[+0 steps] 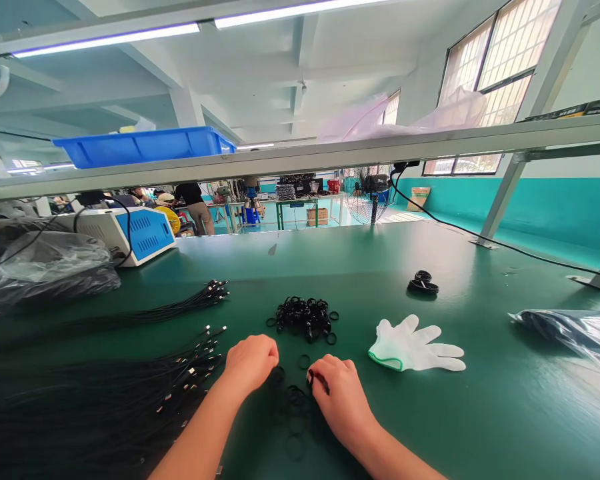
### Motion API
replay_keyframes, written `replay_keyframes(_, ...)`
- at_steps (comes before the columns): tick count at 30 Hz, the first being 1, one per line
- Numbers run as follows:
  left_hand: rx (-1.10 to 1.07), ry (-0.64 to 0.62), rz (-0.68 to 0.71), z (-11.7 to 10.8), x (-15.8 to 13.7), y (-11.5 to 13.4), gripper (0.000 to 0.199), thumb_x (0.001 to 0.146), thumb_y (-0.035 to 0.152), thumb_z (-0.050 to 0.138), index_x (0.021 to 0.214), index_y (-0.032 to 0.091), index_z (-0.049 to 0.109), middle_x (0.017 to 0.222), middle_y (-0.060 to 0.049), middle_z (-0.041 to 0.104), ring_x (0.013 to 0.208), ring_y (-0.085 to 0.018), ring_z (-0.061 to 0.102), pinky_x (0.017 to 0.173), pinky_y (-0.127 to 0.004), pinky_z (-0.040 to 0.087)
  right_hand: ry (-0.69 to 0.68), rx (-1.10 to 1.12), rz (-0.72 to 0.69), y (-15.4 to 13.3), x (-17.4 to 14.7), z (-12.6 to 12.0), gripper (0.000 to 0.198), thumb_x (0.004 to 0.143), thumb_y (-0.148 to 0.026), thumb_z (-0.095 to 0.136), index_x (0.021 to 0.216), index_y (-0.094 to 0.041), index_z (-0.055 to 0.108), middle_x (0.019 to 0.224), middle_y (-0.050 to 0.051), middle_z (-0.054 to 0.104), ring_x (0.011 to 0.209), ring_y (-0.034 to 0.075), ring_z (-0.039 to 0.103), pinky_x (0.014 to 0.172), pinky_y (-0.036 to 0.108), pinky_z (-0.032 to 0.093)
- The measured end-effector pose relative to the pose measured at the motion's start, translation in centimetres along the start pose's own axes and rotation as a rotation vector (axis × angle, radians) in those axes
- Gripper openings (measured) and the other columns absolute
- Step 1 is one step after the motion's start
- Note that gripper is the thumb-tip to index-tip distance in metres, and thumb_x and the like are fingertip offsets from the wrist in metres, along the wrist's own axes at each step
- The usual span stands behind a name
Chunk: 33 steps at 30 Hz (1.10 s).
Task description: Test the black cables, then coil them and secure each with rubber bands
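My left hand point(253, 363) is closed, its fingertips turned down and hidden beside a dark ring on the table. What it holds, if anything, does not show. Thumb and index finger of my right hand point(339, 393) are pinched on a small black ring, seen only in part. Between and below the hands lie several loose black rings point(296, 395). Just beyond them is a heaped pile of black rings point(304, 317). Left of my left hand spreads a large bundle of black cables point(180, 373) with metal-tipped plugs.
A white glove point(417, 345) lies right of my right hand, with black bands point(423, 285) behind it. A smaller cable bundle point(190, 301), a blue-and-white machine point(145, 233) and plastic bags point(55, 263) stand left. A shelf point(290, 155) holding a blue tray point(150, 148) crosses overhead.
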<state>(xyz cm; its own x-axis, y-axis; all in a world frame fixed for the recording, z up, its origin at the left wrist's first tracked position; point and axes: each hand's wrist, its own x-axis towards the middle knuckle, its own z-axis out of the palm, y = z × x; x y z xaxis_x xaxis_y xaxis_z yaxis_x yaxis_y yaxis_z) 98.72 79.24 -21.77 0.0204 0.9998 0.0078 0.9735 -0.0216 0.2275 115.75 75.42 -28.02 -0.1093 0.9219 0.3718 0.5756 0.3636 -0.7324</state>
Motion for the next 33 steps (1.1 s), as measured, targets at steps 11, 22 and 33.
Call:
replay_keyframes(11,-0.263,0.130,0.093,3.6,3.9,2.8,0.018,0.087,0.028,0.053,0.097,0.015,0.060,0.102,-0.005,0.062,0.091,-0.019,0.059,0.081,-0.041,0.048,0.054,-0.042,0.014,0.7,0.3,0.0,0.032,0.083,-0.013,0.036,0.101,-0.018,0.063,0.095,0.007,0.062,0.081,0.021,0.052,0.075,0.035,0.039)
replay_keyframes(22,-0.673,-0.044,0.142,3.0,-2.7,1.3,0.019,0.081,0.023,0.041,0.081,0.016,0.058,0.075,-0.003,0.069,0.065,-0.014,0.063,0.061,-0.025,0.048,0.046,0.254,0.210,0.7,0.4,-0.1,0.021,0.083,-0.034,0.041,0.072,-0.021,0.055,0.062,0.000,0.056,0.056,0.017,0.050,0.053,0.027,0.037)
replay_keyframes(33,-0.271,0.106,-0.153,1.5,3.8,-0.5,0.025,0.087,0.035,0.052,0.100,0.015,0.058,0.099,-0.005,0.062,0.088,-0.019,0.059,0.079,-0.040,0.048,-0.042,-0.251,-0.088,-0.1,-0.1,0.8,0.025,0.084,-0.023,0.044,0.064,-0.020,0.058,0.078,0.004,0.057,0.071,0.018,0.049,0.069,0.034,0.034)
